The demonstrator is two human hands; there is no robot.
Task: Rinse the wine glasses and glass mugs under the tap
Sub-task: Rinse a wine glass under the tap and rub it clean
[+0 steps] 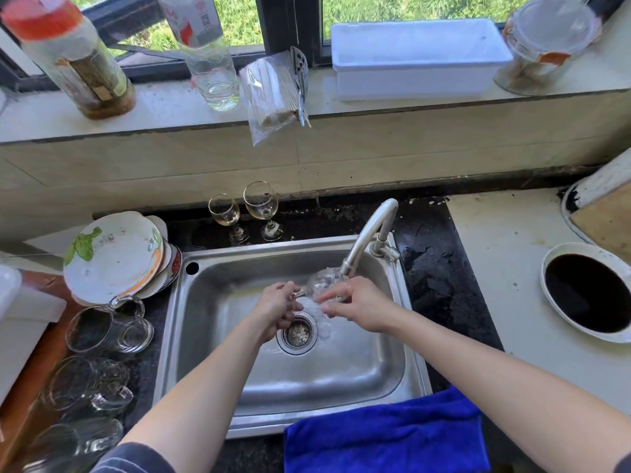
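At lower left our glass mugs (109, 331) lie waiting. Mid-frame, our left hand (278, 307) pinches the wine glass (322, 285) by its stem, tilted under the tap (370, 238); our right hand (362, 307) cups its bowl, likely rubbing.

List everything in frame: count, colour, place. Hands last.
wine glass: 1, clear, tilted under tap, in both hands
tap: 1, silver, sink's back right
sink: 1, steel, centre
standing wine glasses: 2, clear, behind sink
glass mugs: several, clear, counter left of sink
plates: stack, white patterned, back left
cloth: 1, blue, sink's front edge
white tub: 1, windowsill
left hand: on stem
right hand: at bowl
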